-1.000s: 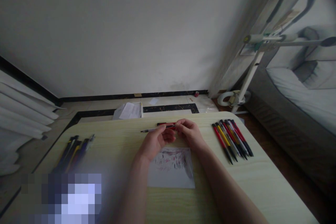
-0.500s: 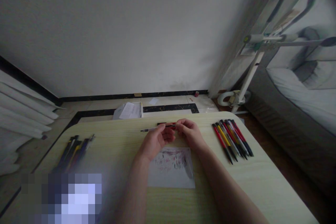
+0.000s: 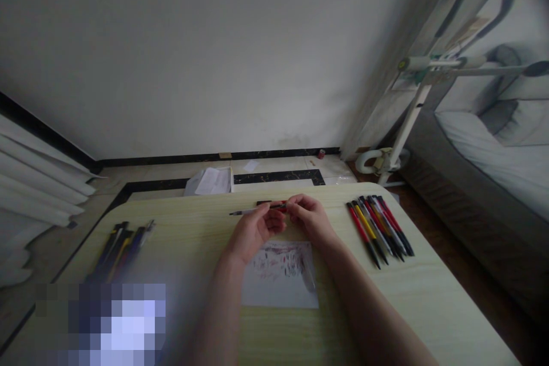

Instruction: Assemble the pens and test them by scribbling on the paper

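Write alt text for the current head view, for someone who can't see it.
A person's left hand and right hand hold a slim pen between them over a light table. Nearer the viewer lies a scribbled sheet of paper; beyond the hands, a partly hidden red-and-black item. A blurred left pen group and a right pen group flank them.

The paper (image 3: 274, 289) lies on the surface (image 3: 278, 334) between the left pens (image 3: 118, 246) and right pens (image 3: 377, 231); beyond it is the held pen (image 3: 242, 212), and farther back, the wall (image 3: 223, 57).
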`<act>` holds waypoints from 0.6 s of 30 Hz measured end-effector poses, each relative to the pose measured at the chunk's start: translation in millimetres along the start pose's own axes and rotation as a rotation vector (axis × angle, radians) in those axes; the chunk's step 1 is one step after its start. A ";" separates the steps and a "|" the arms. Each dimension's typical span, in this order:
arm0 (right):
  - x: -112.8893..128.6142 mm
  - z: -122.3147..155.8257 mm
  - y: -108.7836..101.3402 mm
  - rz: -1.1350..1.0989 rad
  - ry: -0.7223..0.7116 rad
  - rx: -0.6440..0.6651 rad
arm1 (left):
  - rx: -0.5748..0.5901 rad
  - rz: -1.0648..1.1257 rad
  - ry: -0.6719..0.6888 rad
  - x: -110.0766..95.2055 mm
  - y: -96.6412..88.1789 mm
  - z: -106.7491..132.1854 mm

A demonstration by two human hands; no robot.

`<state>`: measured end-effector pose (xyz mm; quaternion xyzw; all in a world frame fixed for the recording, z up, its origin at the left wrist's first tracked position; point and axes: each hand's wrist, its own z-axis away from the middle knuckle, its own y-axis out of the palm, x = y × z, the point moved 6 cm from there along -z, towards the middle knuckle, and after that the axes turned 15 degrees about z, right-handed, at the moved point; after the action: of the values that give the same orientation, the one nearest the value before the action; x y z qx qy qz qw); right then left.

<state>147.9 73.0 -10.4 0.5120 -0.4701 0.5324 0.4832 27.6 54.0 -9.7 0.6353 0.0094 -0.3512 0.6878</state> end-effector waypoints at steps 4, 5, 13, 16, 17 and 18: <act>0.6 0.1 -0.4 0.007 -0.005 -0.006 | -0.006 0.014 -0.023 1.2 -1.2 0.2; 0.9 0.1 -0.4 0.005 -0.008 -0.007 | -0.008 0.017 -0.026 1.3 -1.4 0.1; 1.8 0.2 0.4 0.010 -0.019 0.002 | 0.002 0.028 -0.014 1.1 -2.5 -1.5; 0.9 -0.2 0.9 -0.002 -0.021 0.011 | -0.010 0.042 -0.002 0.9 -4.4 -1.6; 0.8 -0.4 1.1 -0.009 -0.022 0.015 | -0.012 0.047 0.001 0.9 -5.0 -1.7; 0.7 -0.5 1.3 -0.012 -0.021 0.019 | -0.013 0.050 0.001 1.0 -5.4 -1.8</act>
<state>146.6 73.3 -9.8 0.5250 -0.4670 0.5283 0.4766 26.4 55.4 -15.2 0.6310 -0.0038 -0.3333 0.7005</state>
